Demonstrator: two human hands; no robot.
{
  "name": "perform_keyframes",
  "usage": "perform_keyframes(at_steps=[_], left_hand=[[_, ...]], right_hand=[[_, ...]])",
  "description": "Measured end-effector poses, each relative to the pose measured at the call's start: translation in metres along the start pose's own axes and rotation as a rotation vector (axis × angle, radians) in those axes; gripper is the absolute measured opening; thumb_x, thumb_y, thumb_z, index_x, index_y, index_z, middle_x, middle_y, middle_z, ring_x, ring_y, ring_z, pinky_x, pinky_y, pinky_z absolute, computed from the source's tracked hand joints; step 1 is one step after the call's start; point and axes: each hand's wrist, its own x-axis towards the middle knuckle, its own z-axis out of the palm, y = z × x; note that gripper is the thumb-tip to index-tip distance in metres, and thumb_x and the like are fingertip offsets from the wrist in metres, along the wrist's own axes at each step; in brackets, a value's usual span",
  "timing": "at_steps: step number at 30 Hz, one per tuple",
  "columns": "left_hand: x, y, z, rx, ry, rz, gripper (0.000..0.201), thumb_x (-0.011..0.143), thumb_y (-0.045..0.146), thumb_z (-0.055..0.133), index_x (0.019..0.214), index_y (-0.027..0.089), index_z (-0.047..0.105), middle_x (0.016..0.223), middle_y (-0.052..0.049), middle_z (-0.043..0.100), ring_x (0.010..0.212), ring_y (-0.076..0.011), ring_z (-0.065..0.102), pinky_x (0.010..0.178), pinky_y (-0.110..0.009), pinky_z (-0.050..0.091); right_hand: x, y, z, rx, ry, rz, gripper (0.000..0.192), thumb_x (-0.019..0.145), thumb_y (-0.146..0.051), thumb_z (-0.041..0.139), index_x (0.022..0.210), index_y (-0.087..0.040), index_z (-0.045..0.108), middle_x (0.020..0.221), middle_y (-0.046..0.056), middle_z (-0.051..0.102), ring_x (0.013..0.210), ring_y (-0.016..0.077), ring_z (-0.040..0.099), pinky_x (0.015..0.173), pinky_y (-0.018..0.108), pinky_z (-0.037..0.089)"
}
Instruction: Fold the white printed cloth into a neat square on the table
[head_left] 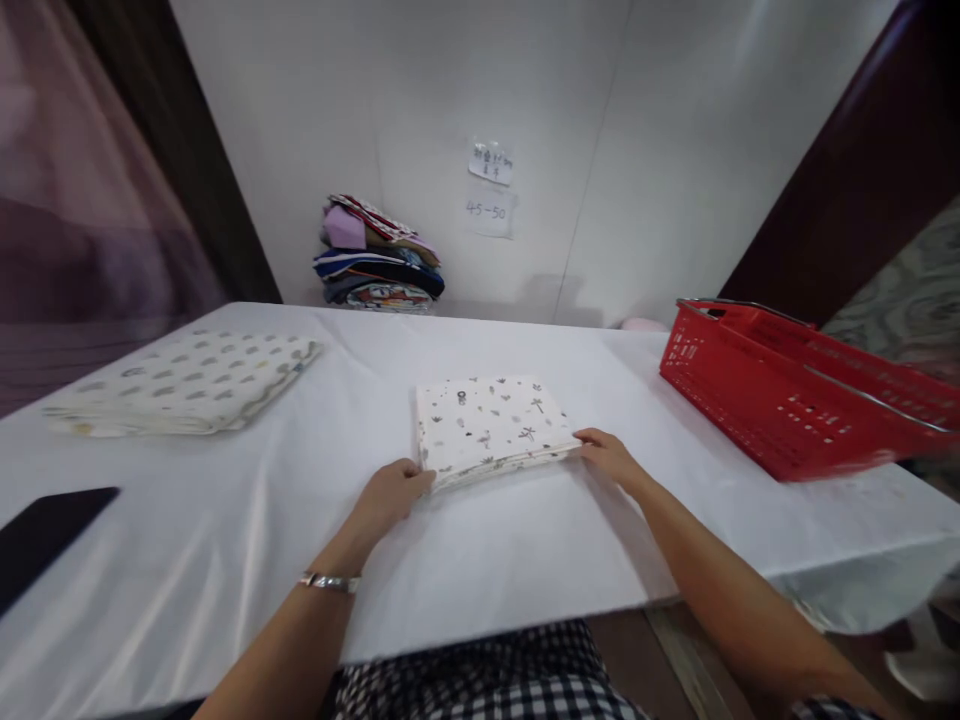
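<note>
Your left hand (391, 491) and right hand (607, 457), each closed on a near corner of the folded cloth (487, 424) at the middle of the white table (495, 570), grip it from both ends, a spread that probably holds its near edge straight.

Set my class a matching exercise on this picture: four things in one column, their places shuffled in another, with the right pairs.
Things
1. Folded white cloth with small dark prints
2. Red perforated plastic basket
3. Multicoloured stack of folded fabrics
4. Silver-coloured bracelet

Places
A. Toward the right end of the white-covered table
B. Worn on the left arm
C. By the pale wall, at the table's far side
D. Held at its near corners by the left hand and right hand

Right pairs: 1-D, 2-A, 3-C, 4-B
</note>
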Motion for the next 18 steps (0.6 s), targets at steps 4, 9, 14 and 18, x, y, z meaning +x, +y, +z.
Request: perform_keyframes(at_steps=[4,9,14,18], left_hand=[[0.002,-0.002,0.003,-0.062,0.08,-0.004,0.025,0.071,0.042,0.054,0.08,0.019,0.054,0.062,0.001,0.06,0.049,-0.0132,0.052,0.051,-0.025,0.037],[0.008,-0.004,0.004,-0.124,0.094,-0.027,0.043,0.072,0.032,0.056,0.111,0.018,0.047,0.089,-0.005,0.066,0.058,-0.0132,0.058,0.052,-0.024,0.04],[-0.005,0.009,0.026,-0.103,0.046,0.018,0.046,0.073,0.037,0.056,0.113,0.018,0.046,0.091,-0.006,0.067,0.069,-0.0171,0.062,0.058,-0.026,0.041],[-0.026,0.029,0.052,-0.056,-0.095,0.159,0.055,0.069,0.049,0.061,0.113,0.02,0.049,0.086,-0.005,0.068,0.075,-0.0206,0.062,0.058,-0.027,0.04]], right_hand=[[0.017,-0.015,-0.002,-0.009,-0.091,0.161,0.038,0.077,-0.049,0.049,0.092,-0.018,0.063,0.072,0.003,0.064,0.064,0.0153,0.058,0.057,0.024,0.044],[0.038,-0.03,0.012,-0.34,-0.113,0.145,0.036,0.07,-0.044,0.06,0.09,-0.015,0.065,0.093,0.01,0.067,0.082,0.0223,0.061,0.067,0.028,0.045],[0.063,-0.018,-0.005,-0.187,-0.075,0.075,0.037,0.07,-0.035,0.06,0.099,-0.013,0.065,0.091,0.008,0.069,0.082,0.0221,0.064,0.069,0.029,0.047],[0.087,-0.004,-0.028,-0.442,0.063,0.043,0.04,0.067,-0.032,0.064,0.103,-0.012,0.064,0.091,0.012,0.068,0.085,0.0277,0.064,0.073,0.037,0.048]])
